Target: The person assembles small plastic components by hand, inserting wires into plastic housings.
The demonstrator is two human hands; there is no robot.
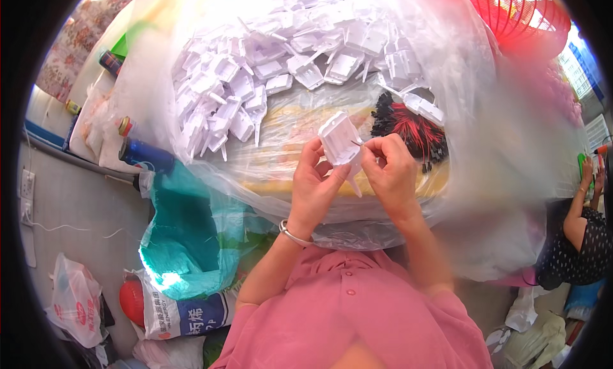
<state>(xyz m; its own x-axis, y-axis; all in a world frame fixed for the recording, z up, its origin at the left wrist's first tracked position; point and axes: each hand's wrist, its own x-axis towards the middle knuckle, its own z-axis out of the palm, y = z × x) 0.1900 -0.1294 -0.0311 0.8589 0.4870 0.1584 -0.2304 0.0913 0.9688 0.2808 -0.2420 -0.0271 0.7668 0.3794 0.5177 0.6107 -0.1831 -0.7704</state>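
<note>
My left hand point(318, 177) grips a white plastic housing point(340, 139), a shallow open tray with a pointed tail that hangs down between my hands. Its hollow side is turned toward me. At the housing's right edge, my right hand point(388, 171) is closed in a pinch. A thin dark end, which looks like a wire, sticks out from those fingertips toward the hollow. Just beyond my right hand lies a bundle of red and black wires point(412, 129). A large heap of similar white plastic housings point(281, 56) spreads over the far side of the plastic-covered table point(281, 158).
Clear plastic sheeting drapes over the table's edges. At the left stand a dark blue can point(145, 155) and a hanging teal sack point(185, 235). A red basket point(520, 15) is at the far right. Another person point(578, 235) works at the right rim.
</note>
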